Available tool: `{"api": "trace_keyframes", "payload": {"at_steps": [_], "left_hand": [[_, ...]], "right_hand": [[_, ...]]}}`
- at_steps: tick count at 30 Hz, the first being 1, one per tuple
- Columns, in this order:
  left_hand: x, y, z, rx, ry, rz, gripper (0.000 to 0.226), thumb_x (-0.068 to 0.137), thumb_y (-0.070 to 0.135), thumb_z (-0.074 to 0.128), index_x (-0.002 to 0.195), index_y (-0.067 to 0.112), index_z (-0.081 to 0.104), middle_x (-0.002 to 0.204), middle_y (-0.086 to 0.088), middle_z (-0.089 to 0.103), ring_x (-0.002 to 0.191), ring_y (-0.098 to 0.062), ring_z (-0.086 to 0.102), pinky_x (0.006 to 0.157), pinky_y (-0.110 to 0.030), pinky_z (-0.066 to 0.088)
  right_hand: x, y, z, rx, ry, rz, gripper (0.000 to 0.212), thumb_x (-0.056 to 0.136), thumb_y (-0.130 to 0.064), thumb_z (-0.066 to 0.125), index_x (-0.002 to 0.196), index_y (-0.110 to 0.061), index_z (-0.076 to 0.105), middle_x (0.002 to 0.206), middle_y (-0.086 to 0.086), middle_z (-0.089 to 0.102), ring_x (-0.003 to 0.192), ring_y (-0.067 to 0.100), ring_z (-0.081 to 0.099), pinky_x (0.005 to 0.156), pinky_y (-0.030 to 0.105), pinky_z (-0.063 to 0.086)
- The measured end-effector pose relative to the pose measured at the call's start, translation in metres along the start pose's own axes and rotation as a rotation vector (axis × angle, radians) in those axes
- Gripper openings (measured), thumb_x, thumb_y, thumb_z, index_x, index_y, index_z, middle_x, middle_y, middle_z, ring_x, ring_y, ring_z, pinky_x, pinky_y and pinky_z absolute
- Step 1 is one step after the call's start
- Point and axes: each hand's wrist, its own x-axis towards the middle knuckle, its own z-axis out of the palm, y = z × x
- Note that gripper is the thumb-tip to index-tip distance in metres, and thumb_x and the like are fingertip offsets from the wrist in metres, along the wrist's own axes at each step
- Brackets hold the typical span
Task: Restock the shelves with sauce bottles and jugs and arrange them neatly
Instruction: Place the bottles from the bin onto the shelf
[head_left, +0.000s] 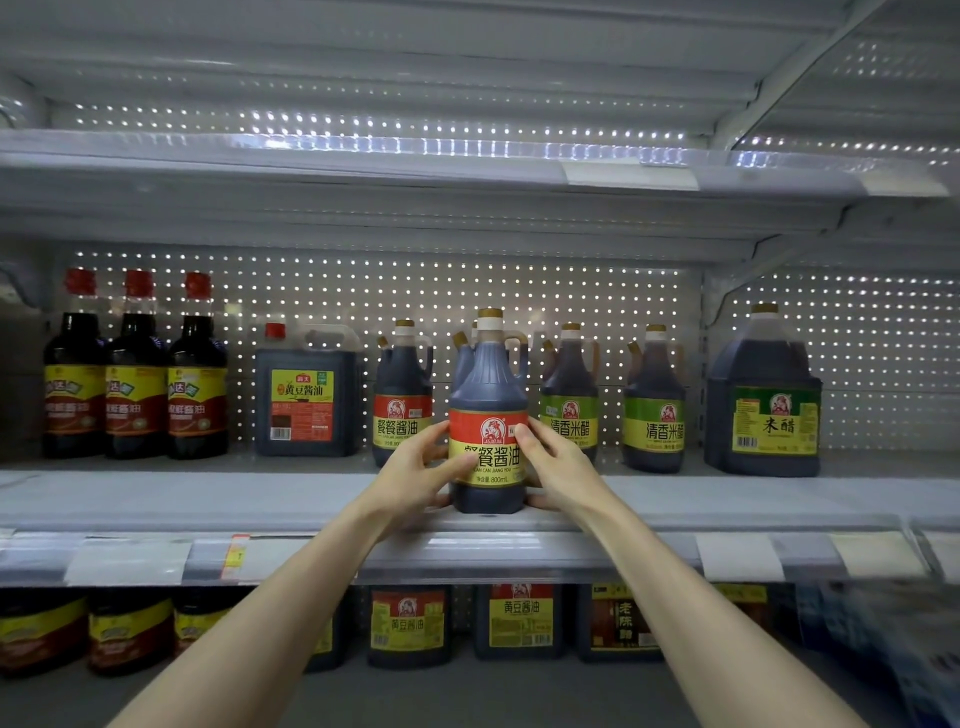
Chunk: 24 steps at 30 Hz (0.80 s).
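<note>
The jug (488, 415) stands upright on the middle shelf (208, 499), close to its front edge and forward of the row behind, its base flat on the shelf. Its long axis runs straight up, with the tan cap on top. The red and yellow label faces the camera, the handle loop sits on the right of the neck and the small spout on the left. Both hands are clamped on it from opposite sides: the left hand (415, 470) wraps its fingers over the left edge of the label with the thumb low by the base, and the right hand (558, 467) mirrors it on the right edge. Directly behind the jug another jug is almost fully hidden; only its cap and spout peek out at the left of the neck. In front lies only a narrow band of shelf before the price strip (467, 553). To either side along the front the shelf is bare, so there is room left and right. Above the cap, open space reaches up to the upper shelf (363, 161). In the back row a red-label jug (402, 405) stands just left, a square jug (306, 395) farther left, then three tall bottles (135, 374) packed side by side. To the right stand two green-label jugs (569, 400) with a gap between them, and a big jug (763, 400) well apart near the upright. All sit against the perforated back panel (519, 291). More jugs (410, 623) show on the shelf below.
</note>
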Motion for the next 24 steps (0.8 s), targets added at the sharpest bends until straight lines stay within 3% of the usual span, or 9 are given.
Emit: {"api": "trace_keyframes", "payload": {"at_steps": [6,10,14,18,24], "left_hand": [[-0.0012,0.0021,0.0004,-0.01,0.0,0.0,0.065,0.09,0.018,0.063,0.148,0.018,0.032,0.131,-0.008,0.057,0.114,-0.017,0.058,0.073,-0.025,0.053],[-0.0013,0.0025,0.0005,0.001,-0.002,-0.004,0.066,0.09,0.02,0.063,0.148,0.019,0.032,0.132,-0.007,0.057,0.116,-0.018,0.057,0.079,-0.029,0.053],[-0.0026,0.0019,-0.0002,0.012,0.004,-0.007,0.064,0.089,0.02,0.064,0.146,0.019,0.035,0.13,-0.006,0.058,0.113,-0.016,0.058,0.078,-0.029,0.054],[-0.0028,0.0012,-0.0008,0.021,0.014,-0.017,0.064,0.088,0.021,0.066,0.145,0.019,0.037,0.13,-0.006,0.058,0.114,-0.017,0.058,0.079,-0.03,0.054],[-0.0052,0.0059,0.0006,0.017,0.021,-0.063,0.066,0.086,0.019,0.069,0.144,0.018,0.039,0.126,-0.004,0.06,0.111,-0.016,0.059,0.084,-0.036,0.056]], "right_hand": [[0.0007,0.0004,-0.0001,-0.007,-0.008,0.002,0.049,0.101,-0.04,0.04,0.146,-0.023,0.037,0.138,-0.003,0.05,0.113,0.007,0.047,0.08,0.018,0.045],[0.0008,0.0006,-0.0006,0.004,-0.01,0.003,0.048,0.101,-0.039,0.04,0.146,-0.022,0.037,0.137,-0.003,0.051,0.112,0.007,0.047,0.085,0.023,0.044],[0.0007,0.0021,-0.0002,0.015,-0.02,0.018,0.049,0.101,-0.04,0.042,0.146,-0.024,0.037,0.138,-0.003,0.051,0.115,0.009,0.049,0.079,0.019,0.046],[0.0015,0.0018,-0.0009,0.001,-0.018,0.039,0.052,0.1,-0.04,0.042,0.148,-0.023,0.034,0.143,0.0,0.048,0.129,0.019,0.048,0.096,0.033,0.046],[-0.001,-0.0026,-0.0028,0.019,-0.038,0.076,0.051,0.1,-0.038,0.042,0.148,-0.023,0.033,0.144,0.001,0.047,0.131,0.022,0.046,0.104,0.041,0.044]]}}
